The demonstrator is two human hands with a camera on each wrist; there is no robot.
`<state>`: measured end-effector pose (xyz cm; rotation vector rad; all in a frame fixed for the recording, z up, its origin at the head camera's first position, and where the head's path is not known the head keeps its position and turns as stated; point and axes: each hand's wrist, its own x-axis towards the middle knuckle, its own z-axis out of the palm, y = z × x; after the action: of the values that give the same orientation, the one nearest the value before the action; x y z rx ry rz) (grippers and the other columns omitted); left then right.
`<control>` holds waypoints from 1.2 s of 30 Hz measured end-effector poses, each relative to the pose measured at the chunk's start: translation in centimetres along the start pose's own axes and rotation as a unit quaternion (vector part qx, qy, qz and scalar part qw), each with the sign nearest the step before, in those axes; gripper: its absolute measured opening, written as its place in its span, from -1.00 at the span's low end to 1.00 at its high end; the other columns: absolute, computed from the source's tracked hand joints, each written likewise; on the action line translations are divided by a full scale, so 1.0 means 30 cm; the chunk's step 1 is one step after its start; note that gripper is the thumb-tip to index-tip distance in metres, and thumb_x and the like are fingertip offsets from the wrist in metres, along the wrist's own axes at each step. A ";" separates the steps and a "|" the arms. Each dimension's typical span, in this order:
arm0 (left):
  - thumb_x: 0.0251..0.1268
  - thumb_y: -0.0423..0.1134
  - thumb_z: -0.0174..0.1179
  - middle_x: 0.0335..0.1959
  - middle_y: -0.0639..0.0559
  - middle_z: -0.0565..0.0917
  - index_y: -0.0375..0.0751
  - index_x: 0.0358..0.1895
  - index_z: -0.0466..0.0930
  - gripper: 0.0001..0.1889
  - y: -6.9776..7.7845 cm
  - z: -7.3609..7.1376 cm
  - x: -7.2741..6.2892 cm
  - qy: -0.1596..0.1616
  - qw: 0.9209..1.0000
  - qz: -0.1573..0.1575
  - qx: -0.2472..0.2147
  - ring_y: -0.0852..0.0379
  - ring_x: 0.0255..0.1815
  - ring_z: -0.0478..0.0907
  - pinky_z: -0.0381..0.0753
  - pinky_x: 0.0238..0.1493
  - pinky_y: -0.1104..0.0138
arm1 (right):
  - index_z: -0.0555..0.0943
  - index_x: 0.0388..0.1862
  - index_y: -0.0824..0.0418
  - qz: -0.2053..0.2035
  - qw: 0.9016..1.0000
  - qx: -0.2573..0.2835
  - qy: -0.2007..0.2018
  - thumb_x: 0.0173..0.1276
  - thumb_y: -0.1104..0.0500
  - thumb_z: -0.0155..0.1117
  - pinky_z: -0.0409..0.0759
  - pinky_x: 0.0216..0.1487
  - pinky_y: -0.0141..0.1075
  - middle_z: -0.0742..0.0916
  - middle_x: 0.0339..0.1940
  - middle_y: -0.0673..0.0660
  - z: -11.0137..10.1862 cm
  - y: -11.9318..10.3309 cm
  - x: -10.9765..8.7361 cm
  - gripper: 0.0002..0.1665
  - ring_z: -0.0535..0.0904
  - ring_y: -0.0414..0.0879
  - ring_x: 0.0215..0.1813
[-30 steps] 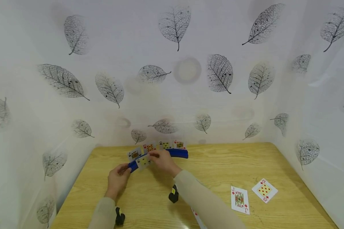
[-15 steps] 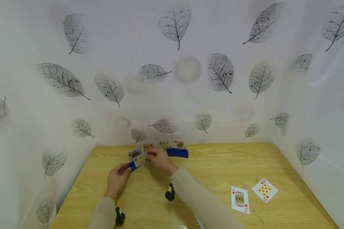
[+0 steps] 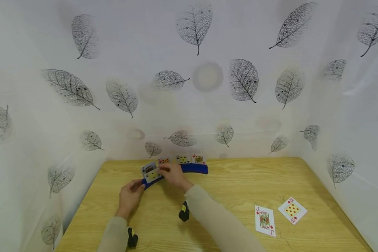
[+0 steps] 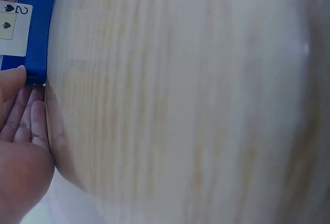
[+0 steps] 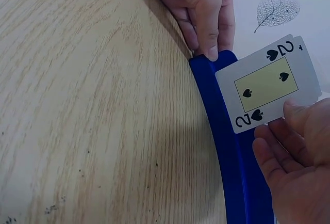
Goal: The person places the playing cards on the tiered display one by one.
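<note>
My left hand [image 3: 130,197] grips the near left end of a curved blue card holder [image 3: 195,168], its thumb [image 5: 212,52] pressing on top. In my right hand [image 3: 175,176], a two of spades [image 5: 265,84] is pinched at its right side between thumb and fingers. Its lower edge is at the holder's front; whether it sits in a groove I cannot tell. Behind it stands a face card [image 3: 148,167], partly covered. Farther along the holder stand a card with red hearts [image 3: 164,160], a black-pip card [image 3: 183,159] and a red-lettered face card [image 3: 197,159].
On the wooden table [image 3: 233,189], a jack of diamonds [image 3: 265,220] and an eight of diamonds [image 3: 292,210] lie face up at the right. A leaf-patterned white curtain [image 3: 208,112] rises behind and beside the table. Black devices [image 3: 184,211] sit at both wrists.
My right hand has shifted the two of spades slightly left along the holder, covering more of the face card behind. The left hand keeps its place. A card edge under my right sleeve is now hidden.
</note>
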<state>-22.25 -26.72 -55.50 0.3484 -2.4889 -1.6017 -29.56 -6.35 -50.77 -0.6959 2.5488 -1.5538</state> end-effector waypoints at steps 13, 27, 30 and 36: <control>0.55 -0.34 0.22 0.24 -0.34 0.69 -0.38 0.26 0.63 -0.67 0.001 -0.002 -0.003 -0.004 1.000 -0.001 0.003 -0.17 0.27 0.66 0.55 -0.01 0.65 | 0.77 0.17 0.23 -0.010 1.000 -0.006 0.001 0.55 0.18 0.35 0.74 0.04 -0.35 0.83 0.12 0.16 0.013 0.002 0.022 -0.70 0.77 0.01 0.12; 0.57 -0.32 0.21 0.25 -0.32 0.69 -0.36 0.27 0.62 -0.67 0.002 -0.006 -0.004 -0.007 1.000 -0.009 0.006 -0.15 0.27 0.66 0.61 0.03 0.56 | 0.75 0.20 0.24 0.000 1.000 -0.020 -0.010 0.56 0.19 0.32 0.74 0.20 -0.19 0.80 0.20 0.17 0.030 0.011 0.023 -0.68 0.75 0.03 0.23; 0.56 -0.31 0.20 0.25 -0.32 0.69 -0.36 0.28 0.62 -0.66 -0.001 -0.005 0.000 -0.006 1.000 -0.014 0.008 -0.15 0.27 0.66 0.61 0.03 0.55 | 0.74 0.22 0.25 0.002 1.000 -0.020 -0.012 0.58 0.17 0.31 0.73 0.23 -0.13 0.80 0.22 0.17 0.031 0.015 0.020 -0.67 0.74 0.04 0.24; 0.54 -0.32 0.23 0.20 -0.32 0.71 -0.36 0.24 0.65 -0.68 -0.006 0.000 0.000 0.004 1.000 -0.008 0.009 -0.09 0.18 0.70 0.62 -0.03 0.56 | 0.75 0.20 0.25 0.004 1.000 -0.015 -0.004 0.57 0.18 0.31 0.74 0.20 -0.14 0.80 0.21 0.18 0.035 0.023 0.018 -0.68 0.74 0.05 0.23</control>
<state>-22.23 -26.78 -55.66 0.3767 -2.5018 -1.5825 -29.98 -7.18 -51.79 -0.6931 2.5712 -1.5103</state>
